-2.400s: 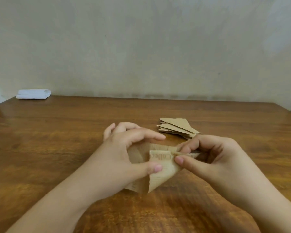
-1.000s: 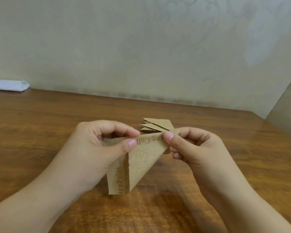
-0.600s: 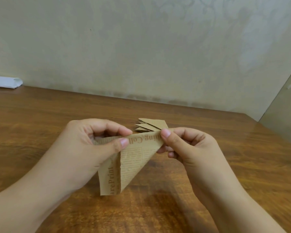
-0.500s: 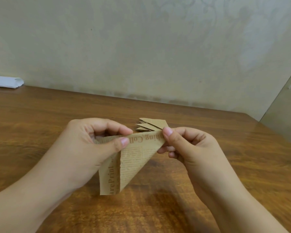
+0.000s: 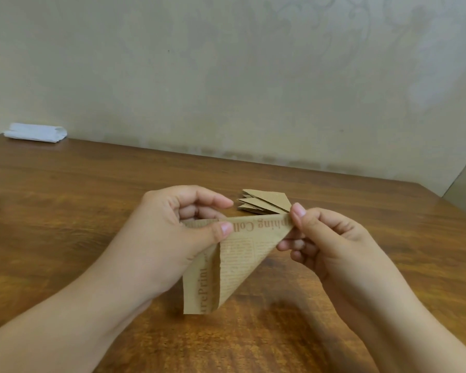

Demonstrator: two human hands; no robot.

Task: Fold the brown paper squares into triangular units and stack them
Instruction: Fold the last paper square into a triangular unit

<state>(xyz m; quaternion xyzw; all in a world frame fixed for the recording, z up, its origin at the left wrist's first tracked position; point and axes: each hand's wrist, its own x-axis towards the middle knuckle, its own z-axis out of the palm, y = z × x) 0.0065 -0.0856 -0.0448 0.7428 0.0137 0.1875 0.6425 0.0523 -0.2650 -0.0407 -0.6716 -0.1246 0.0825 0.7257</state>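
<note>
Wooden table (image 5: 65, 211) bears a stack of folded units (image 5: 264, 201) near the far edge. Brown printed paper (image 5: 240, 254) is held above the table — left hand (image 5: 167, 238) and right hand (image 5: 331, 243) each pinch its top edge. Folding is mid-step; next, the crease likely needs pressing flat.

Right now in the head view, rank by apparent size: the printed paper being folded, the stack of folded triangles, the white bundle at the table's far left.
1. printed paper, though it is nearest the camera.
2 and 3. stack of folded triangles and white bundle look alike; unranked.
</note>
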